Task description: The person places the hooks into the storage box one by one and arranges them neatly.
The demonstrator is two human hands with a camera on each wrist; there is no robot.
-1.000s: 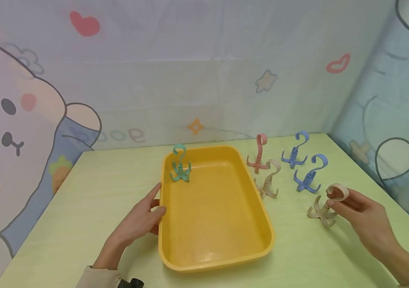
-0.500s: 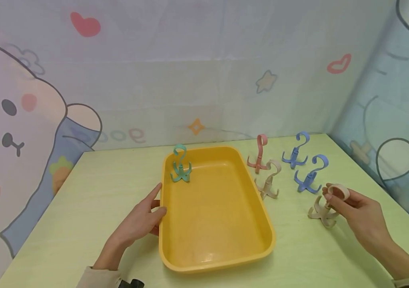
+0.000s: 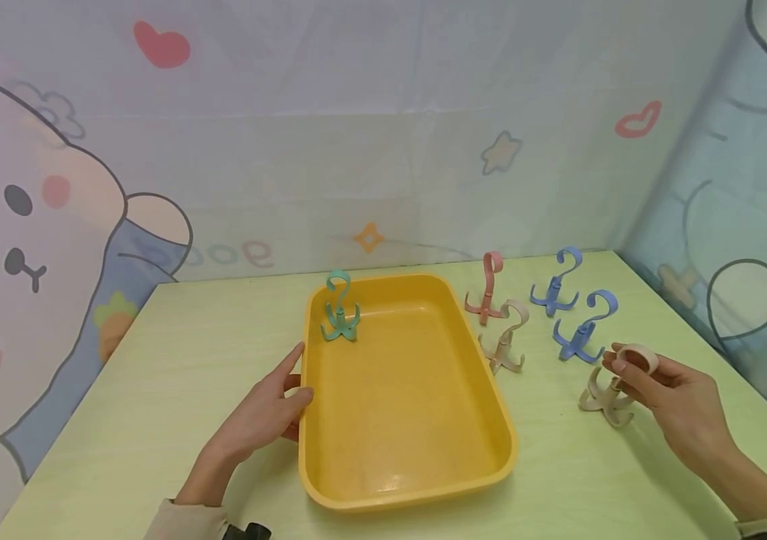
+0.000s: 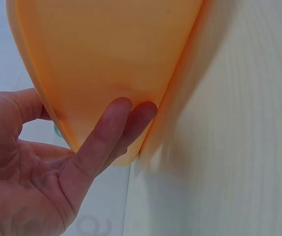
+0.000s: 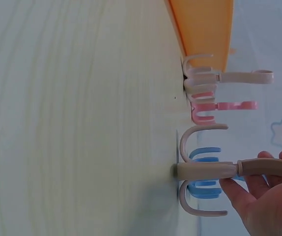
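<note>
Our left hand [image 3: 258, 412] pinched yellow tray [image 3: 410, 501]; right hand [image 3: 685, 409] gripped nearer beige hook [image 5: 205, 170]; slack grip could have tipped it.

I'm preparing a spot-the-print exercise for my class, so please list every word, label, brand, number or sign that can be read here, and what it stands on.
"oog": faint lettering printed on the backdrop; a blurred mark before it is too faint to read.
Left wrist view: a faint, blurred mark near the bottom edge, not readable.
Yellow tray and hooks: no readable text.
No brand or number can be read.
</note>
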